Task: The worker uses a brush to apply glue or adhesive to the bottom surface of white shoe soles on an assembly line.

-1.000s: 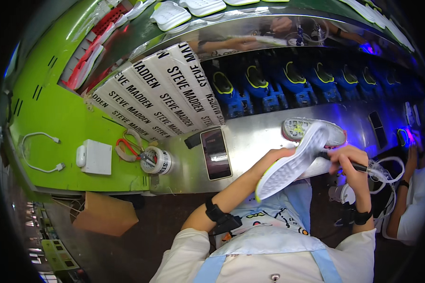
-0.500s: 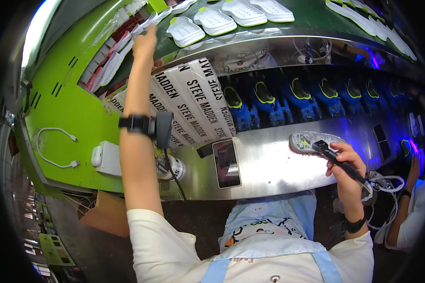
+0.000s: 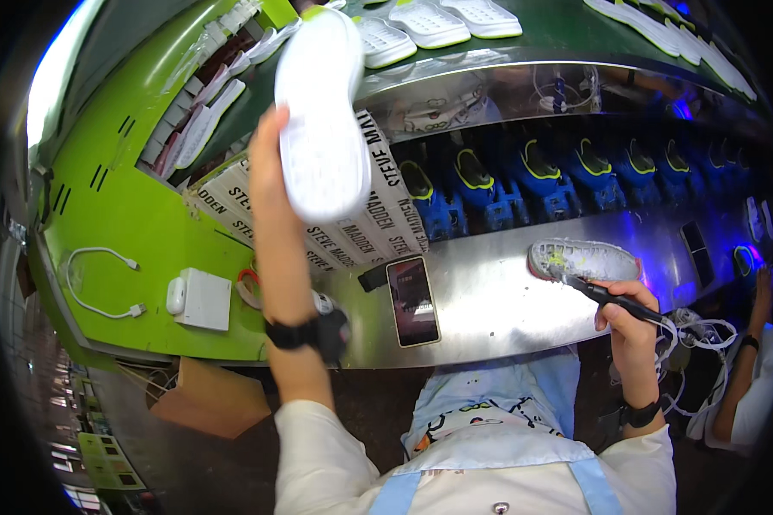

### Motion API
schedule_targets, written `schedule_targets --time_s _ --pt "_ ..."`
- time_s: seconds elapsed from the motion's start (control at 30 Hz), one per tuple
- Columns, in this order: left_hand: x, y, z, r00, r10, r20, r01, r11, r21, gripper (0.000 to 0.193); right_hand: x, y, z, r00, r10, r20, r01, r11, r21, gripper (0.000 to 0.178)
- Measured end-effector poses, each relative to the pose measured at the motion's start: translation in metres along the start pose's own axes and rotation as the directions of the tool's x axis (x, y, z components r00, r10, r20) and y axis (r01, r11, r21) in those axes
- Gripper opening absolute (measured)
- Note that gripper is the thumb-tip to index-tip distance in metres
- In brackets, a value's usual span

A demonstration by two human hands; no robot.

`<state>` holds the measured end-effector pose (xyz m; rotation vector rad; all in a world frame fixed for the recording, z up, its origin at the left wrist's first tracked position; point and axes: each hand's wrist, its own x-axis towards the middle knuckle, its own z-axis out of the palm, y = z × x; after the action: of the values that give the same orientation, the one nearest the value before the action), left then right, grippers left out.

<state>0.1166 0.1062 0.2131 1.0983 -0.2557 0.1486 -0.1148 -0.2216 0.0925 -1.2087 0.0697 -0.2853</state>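
My left hand (image 3: pixel 270 163) is closed around the edge of a white shoe sole (image 3: pixel 322 112), raised above the bench and slightly blurred by motion. Behind the sole stands a cardboard box (image 3: pixel 232 184) with black lettering, partly covered by my left arm. In my right hand (image 3: pixel 631 322) is a black brush-like tool (image 3: pixel 610 296), with white tubing near its rear end. The tool's tip touches or nearly touches a grey-white, crusted, sole-shaped piece (image 3: pixel 584 256) lying on the metal bench.
More white soles (image 3: pixel 429 21) line the green belt (image 3: pixel 558 34) at the back. Several blue shoe uppers (image 3: pixel 541 163) stand below it. A phone (image 3: pixel 414 300) lies on the metal bench; a white cable (image 3: pixel 73 266) and white box (image 3: pixel 204 300) are at left. A co-worker's arm (image 3: pixel 739 378) is at right.
My left hand has picked up a sole from the belt's left end and brought it nearer and to the right. The brush-like tool's tip has lowered to the crusted piece.
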Motion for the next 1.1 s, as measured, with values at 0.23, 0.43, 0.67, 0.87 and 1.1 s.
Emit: schedule_targets --time_s 0.23,0.43,0.67,0.87,1.1 --pt "-0.208 -0.198 -0.022 0.613 -0.585 0.531 0.770 0.289 -0.569 0.069 -0.009 0.006 0.040 0.851 0.336 0.403 -0.231 0.929 -0.288 0.021" --pt "-0.249 -0.240 0.002 0.516 -0.754 0.407 0.686 0.080 -0.723 0.060 -0.024 0.054 0.048 0.877 -0.213 0.432 0.442 0.709 -0.549 0.019" --pt "-0.233 -0.239 0.013 0.589 -0.618 0.520 0.727 0.124 -0.676 0.064 -0.032 0.056 0.047 0.922 -0.017 0.386 0.212 0.857 -0.470 0.019" --pt "-0.209 -0.226 0.016 0.611 -0.514 0.602 0.757 0.158 -0.634 0.067 -0.018 0.058 0.043 0.879 -0.010 0.476 0.249 0.862 -0.441 0.024" --pt "-0.187 -0.211 0.026 0.315 -0.780 0.541 0.937 0.166 -0.306 0.056 -0.012 0.036 0.030 0.787 0.090 0.611 0.206 0.895 -0.396 0.022"
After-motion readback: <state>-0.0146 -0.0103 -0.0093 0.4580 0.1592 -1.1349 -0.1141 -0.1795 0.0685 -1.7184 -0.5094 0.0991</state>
